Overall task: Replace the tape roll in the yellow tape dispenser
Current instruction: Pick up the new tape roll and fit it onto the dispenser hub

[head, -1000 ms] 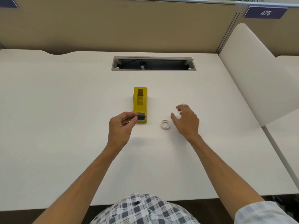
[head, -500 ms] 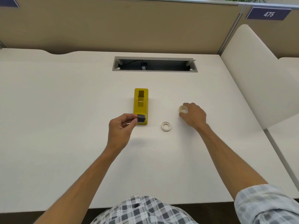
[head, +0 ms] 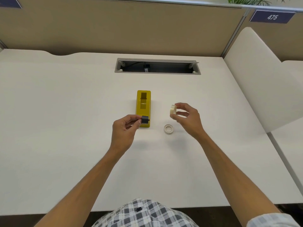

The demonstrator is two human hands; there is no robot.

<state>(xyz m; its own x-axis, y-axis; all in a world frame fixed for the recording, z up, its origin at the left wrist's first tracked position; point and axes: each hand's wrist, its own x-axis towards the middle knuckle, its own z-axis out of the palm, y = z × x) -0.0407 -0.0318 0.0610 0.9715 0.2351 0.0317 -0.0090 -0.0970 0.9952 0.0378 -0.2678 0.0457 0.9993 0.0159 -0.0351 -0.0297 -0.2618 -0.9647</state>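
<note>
Our left hand [head: 123, 131] has its grip pinched on the dark spindle [head: 145, 119], thumb and forefinger on its left end, held just over the near end of the yellow dispenser [head: 143, 108]. Our right hand [head: 188, 119] has its grip closed on the new tape roll [head: 173, 109], fingertips on the outer rim, roll lifted and tilted on edge, right of the dispenser and apart from it. The empty core ring [head: 168, 129] lies flat on the bench [head: 65, 112], near-right of the dispenser, below the raised roll. The dispenser sits flat, cradle open, nothing in it.

Handling, our judgement: the roll is light and stiff, smooth on the sides, so we hold by the rim and leave the centre hole free for the spindle. The spindle is small, hard, probably slick; we keep the pinch on one end so the other end can pass through the roll. The dispenser looks heavy enough to stay put. Next step is likely threading roll onto spindle.
</note>
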